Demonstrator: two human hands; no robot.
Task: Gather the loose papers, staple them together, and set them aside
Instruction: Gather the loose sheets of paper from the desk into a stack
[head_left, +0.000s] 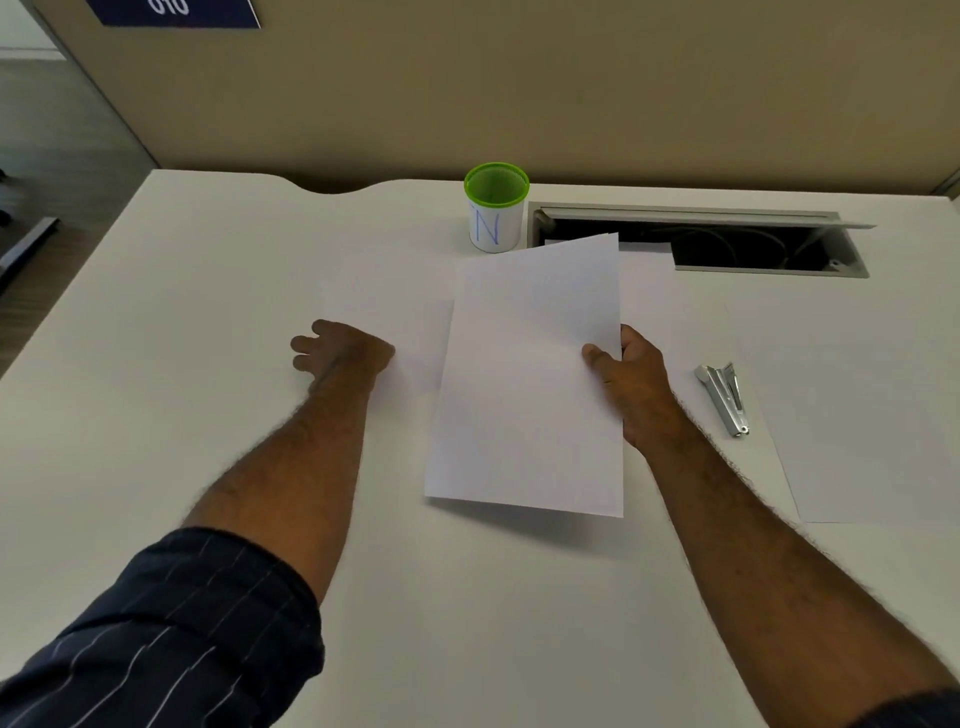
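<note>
Right hand grasping held sheet at its right edge, thumb on top, fingers hidden behind; sheet lifted off table, tilted, shadow under its near edge. Looks like more than one sheet at far top edge, can't tell for sure.

Left hand palm down on near-left corner of flat sheet lying on table, left of held sheet & partly covered by it; fingers loosely spread, gripping nothing as far as visible.

Third sheet flat behind right hand, far edge reaching over open cable hatch. Fourth sheet flat at far right of table, w/ silver stapler lying on its left part, just right of right wrist, apart from it.

Green-rimmed white pen cup, blue "N" on it, upright at back of table, just left of hatch, beyond held sheet's top corner. Dark striped sleeve rolled on left arm. Beige partition behind table.
</note>
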